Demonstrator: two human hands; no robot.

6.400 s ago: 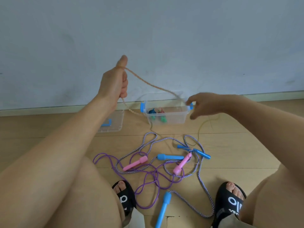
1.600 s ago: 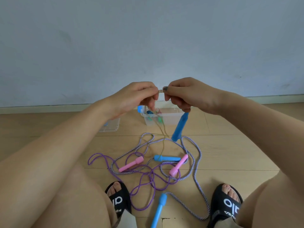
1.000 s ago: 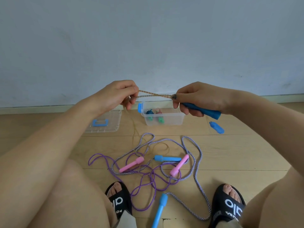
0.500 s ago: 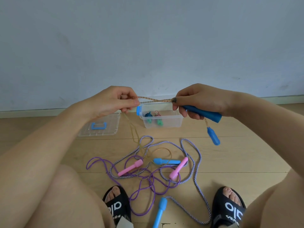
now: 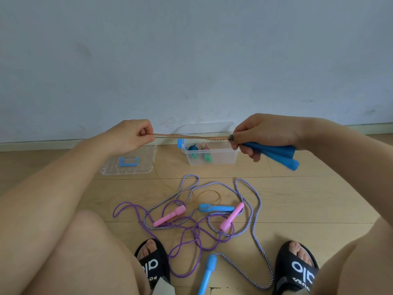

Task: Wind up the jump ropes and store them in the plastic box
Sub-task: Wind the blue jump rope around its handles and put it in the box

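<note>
Hands stretch the tan rope (image 5: 191, 136) taut above the plastic box (image 5: 209, 153) at twelve o'clock. Left hand (image 5: 129, 136) pinches the rope; right hand (image 5: 263, 133) grips both blue handles (image 5: 274, 153). Tangled purple ropes (image 5: 191, 226) lie at six o'clock.

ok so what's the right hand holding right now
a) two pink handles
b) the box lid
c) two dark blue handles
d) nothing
c: the right hand grips two dark blue handles side by side, with the tan rope stretched from them to the left hand.
</note>
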